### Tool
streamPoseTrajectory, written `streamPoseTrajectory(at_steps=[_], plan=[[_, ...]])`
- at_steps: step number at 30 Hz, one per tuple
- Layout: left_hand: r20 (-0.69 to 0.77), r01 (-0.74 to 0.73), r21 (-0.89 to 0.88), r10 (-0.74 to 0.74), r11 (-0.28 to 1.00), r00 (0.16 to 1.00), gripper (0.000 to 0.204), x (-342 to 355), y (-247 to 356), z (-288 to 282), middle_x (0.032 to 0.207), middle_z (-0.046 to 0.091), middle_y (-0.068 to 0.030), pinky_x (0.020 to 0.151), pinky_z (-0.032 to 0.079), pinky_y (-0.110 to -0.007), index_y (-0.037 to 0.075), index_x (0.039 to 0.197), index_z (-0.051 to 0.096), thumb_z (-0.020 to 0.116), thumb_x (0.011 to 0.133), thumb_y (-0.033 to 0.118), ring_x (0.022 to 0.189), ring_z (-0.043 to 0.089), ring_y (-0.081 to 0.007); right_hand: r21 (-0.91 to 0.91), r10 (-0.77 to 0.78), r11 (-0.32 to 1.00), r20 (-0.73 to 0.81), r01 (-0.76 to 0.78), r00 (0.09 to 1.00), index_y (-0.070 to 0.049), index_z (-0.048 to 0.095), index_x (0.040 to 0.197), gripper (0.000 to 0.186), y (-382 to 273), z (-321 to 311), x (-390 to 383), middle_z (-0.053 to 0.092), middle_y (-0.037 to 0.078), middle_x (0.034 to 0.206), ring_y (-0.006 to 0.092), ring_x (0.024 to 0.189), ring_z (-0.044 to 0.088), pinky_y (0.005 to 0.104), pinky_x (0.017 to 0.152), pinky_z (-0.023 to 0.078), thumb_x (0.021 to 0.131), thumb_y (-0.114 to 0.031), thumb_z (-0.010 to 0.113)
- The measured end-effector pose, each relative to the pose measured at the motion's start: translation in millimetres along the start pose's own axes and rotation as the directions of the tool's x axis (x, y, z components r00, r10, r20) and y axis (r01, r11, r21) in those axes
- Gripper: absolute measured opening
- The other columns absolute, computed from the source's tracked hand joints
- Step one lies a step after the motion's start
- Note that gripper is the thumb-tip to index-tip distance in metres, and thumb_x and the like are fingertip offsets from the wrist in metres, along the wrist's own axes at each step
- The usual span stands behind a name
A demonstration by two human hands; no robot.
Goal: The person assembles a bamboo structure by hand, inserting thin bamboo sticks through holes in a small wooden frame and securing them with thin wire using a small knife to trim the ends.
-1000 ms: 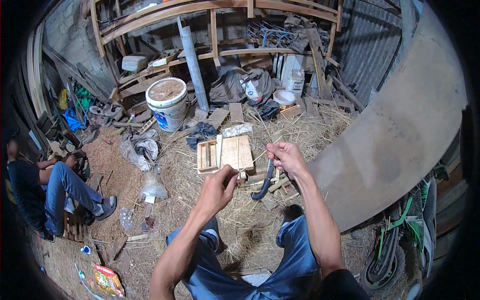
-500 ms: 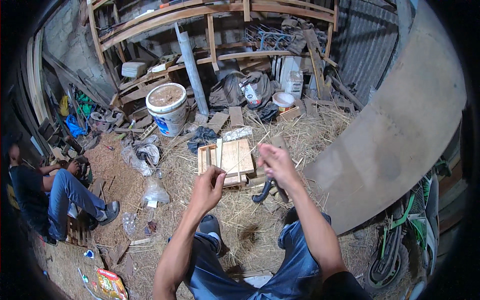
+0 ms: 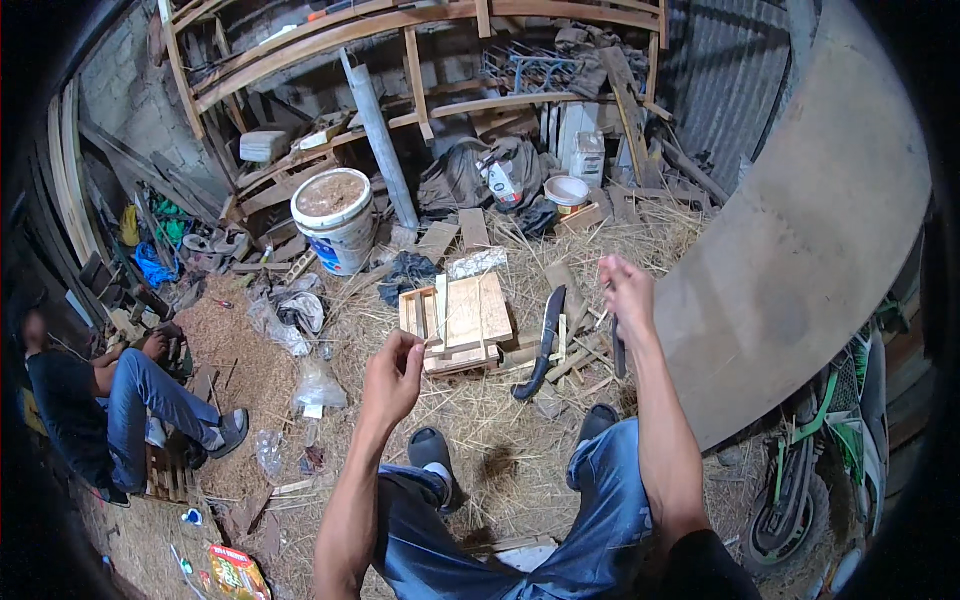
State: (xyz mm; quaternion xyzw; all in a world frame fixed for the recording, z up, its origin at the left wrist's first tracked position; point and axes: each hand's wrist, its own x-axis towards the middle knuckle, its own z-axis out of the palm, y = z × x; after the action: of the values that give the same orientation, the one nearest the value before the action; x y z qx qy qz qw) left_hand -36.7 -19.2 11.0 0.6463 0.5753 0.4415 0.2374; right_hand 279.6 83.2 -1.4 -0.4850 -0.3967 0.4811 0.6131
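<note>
Your left hand (image 3: 393, 378) has thumb and forefinger brought narrowly together, and a pale, thin strip (image 3: 432, 341) seems to come out from the tips; it is so fine here that I cannot tell its full length. Your right hand (image 3: 630, 295) is well apart from it, with fingers curled round a dark tool (image 3: 619, 348) — a part hangs below the fist, but whether this is blade or handle I cannot tell.

The strip is probably very light, stiff along its length but springy, and it may split or snap if you bend it hard. A light pinch near one end should be enough; the edges could be sharp and leave splinters in your skin. The tool looks narrow and rigid, easy to carry in one palm; it is best taken by its handle, with the fingers away from any edge.

Between your hands, nearer to the right one, a machete (image 3: 547, 345) lies on the straw (image 3: 500, 425), its curved handle toward you. It is likely heavier toward the blade, so that handle is the place to hold. Just beyond your left fingertips is a wooden box (image 3: 465, 312), which looks stiff and not heavy.
</note>
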Motion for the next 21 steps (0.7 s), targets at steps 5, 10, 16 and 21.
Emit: streamPoseTrajectory(at_steps=[5, 10, 16, 21], plan=[[0.118, 0.019, -0.024, -0.016, 1.0, 0.993, 0.013, 5.3, 12.9, 19.4, 0.064, 0.051, -0.0004, 0.054, 0.035, -0.024, -0.001, 0.093, 0.055, 0.054, 0.093, 0.012, 0.06, 0.043, -0.006, 0.006, 0.058, 0.998, 0.408, -0.066, 0.911, -0.002, 0.057, 0.118, 0.034, 2.7, 50.5, -42.7, 0.058, 0.002, 0.071, 0.0016, 0.044, 0.036, 0.0153, 0.038, 0.026, 0.094, -0.025, 0.056], [0.162, 0.007, -0.064, 0.003, 0.998, 0.987, 0.015, 2.9, 15.6, 25.5, 0.064, 0.05, 0.0004, 0.053, 0.034, -0.024, -0.002, 0.09, 0.054, 0.053, 0.094, 0.013, 0.059, 0.041, -0.0053, 0.057, 0.119, 0.985, 0.473, -0.165, 0.873, 0.002, 0.06, 0.106, 0.026, 5.5, 68.0, -48.2, 0.054, -0.001, 0.067, 0.0018, 0.045, 0.035, 0.0162, 0.038, 0.024, 0.094, -0.021, 0.055], [0.207, 0.011, -0.083, 0.007, 0.997, 0.978, 0.015, 1.8, 10.4, 29.4, 0.062, 0.049, -0.0007, 0.052, 0.034, -0.025, -0.002, 0.091, 0.053, 0.053, 0.093, 0.013, 0.058, 0.04, -0.0058, 0.064, 0.102, 0.989, 0.361, -0.134, 0.927, 0.001, 0.063, 0.099, 0.02, 2.7, 55.4, -35.4, 0.053, -0.001, 0.068, 0.0017, 0.045, 0.035, 0.016, 0.037, 0.024, 0.094, -0.017, 0.056], [0.077, 0.013, 0.021, -0.014, 1.0, 0.997, 0.014, -0.9, 10.7, 11.7, 0.062, 0.05, -0.0032, 0.052, 0.035, -0.027, -0.002, 0.092, 0.053, 0.053, 0.093, 0.012, 0.058, 0.042, -0.0074, 0.138, -0.046, 0.989, -0.073, 0.055, 0.996, -0.003, 0.064, 0.1, 0.02, -1.8, 3.9, 5.5, 0.053, -0.001, 0.071, 0.0022, 0.045, 0.036, 0.0159, 0.037, 0.026, 0.094, -0.02, 0.054]])
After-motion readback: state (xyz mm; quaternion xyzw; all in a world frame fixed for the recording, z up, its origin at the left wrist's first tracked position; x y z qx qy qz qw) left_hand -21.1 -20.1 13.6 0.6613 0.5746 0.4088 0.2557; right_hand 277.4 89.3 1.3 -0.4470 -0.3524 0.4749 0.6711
